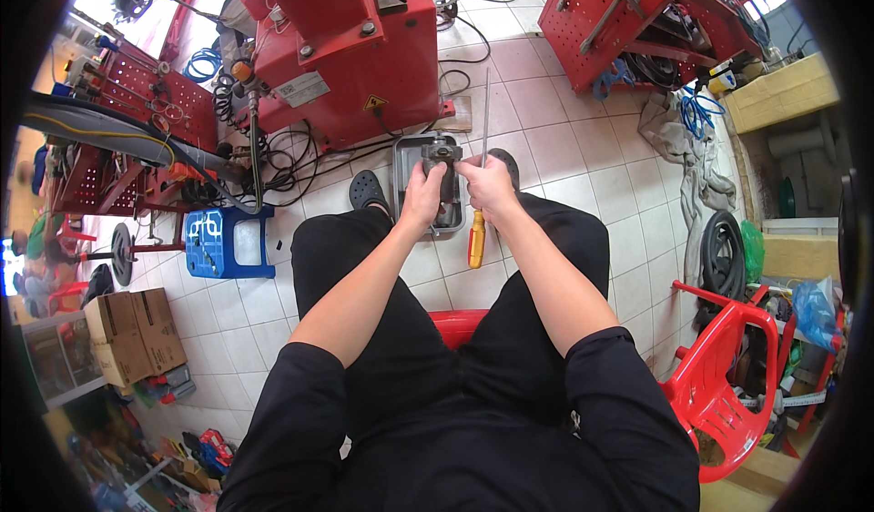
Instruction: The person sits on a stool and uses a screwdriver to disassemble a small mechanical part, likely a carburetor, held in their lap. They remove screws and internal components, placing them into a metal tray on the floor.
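Note:
Between my knees, my left hand [421, 199] is closed on a dark, greasy metal part [441, 155] of a kind I cannot make out, held over a grey metal tray [399, 168]. My right hand [492, 188] is closed around a long screwdriver [476, 241]. Its yellow and red handle sticks out below the palm, and its thin shaft points away from me, up past the fingers. The fingertips of that hand also reach the right side of the metal part. Inside the tray, whatever lies under the part is mostly hidden by my hands.
A large red machine [355, 61] stands just ahead, with black cables [305, 162] on the tiled floor beside it. A blue plastic stool [228, 243] is at left, cardboard boxes [135, 337] behind it. At right are a red chair [728, 394], a tire [722, 255] and grey cloth [696, 171].

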A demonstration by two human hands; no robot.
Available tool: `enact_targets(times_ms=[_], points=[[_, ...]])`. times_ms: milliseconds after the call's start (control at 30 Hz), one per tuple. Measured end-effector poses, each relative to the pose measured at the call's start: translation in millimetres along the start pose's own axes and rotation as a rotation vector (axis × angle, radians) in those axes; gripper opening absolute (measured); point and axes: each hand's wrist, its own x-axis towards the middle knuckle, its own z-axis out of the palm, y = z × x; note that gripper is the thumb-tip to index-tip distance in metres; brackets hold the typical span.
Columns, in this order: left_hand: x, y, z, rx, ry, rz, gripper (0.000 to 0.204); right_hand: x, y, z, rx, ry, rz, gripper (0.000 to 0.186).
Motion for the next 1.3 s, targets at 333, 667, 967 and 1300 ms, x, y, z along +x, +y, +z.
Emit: enact_targets(times_ms=[333, 667, 967, 1300], points=[[-2, 2, 2, -0.153, -0.022, -0.102, 0.042, 1, -1, -2, 0.122, -0.062, 0.066, 0.023], [-1, 2, 1, -0.093, -0.029, -0.087, 0.041, 4, 4, -6, 0.058, -0.073, 0.032, 0.019], [-1, -1, 2, -0.041, -0.027, -0.035, 0.043, 4, 6, -2, -0.071, 0.028, -0.037, 0.021], [1, -3, 1, -0.080, -0.037, -0.044, 0.043, 9, 14, -1, -0.119, 0.021, -0.104, 0.019]])
